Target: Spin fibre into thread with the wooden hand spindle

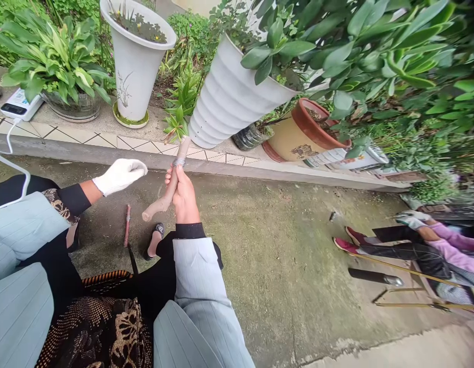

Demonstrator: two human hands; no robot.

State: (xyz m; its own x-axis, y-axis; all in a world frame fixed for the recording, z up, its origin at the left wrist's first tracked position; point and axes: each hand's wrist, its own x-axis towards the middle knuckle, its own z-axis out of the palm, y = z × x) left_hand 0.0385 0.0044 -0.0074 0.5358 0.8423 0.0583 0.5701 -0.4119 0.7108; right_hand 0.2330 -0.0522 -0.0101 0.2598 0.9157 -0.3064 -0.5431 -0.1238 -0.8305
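Note:
My right hand [183, 197], bare, is wrapped round a pale wooden handle [171, 181] that points up and away; a metal ring circles the handle just above my fingers. My left hand [120, 175] wears a white glove and hovers to the left of the handle, apart from it, fingers curled together with nothing seen in them. A thin reddish tool [126, 225] lies on the concrete ground below my hands, next to my sandalled foot [155, 240].
White plant pots [229, 97] [135, 66] and a brown pot [298, 133] stand on a tiled kerb [107, 140] ahead. A white power bank [18, 105] with cable lies at left. Another person [424, 240] sits at right near a dark cylinder [375, 277].

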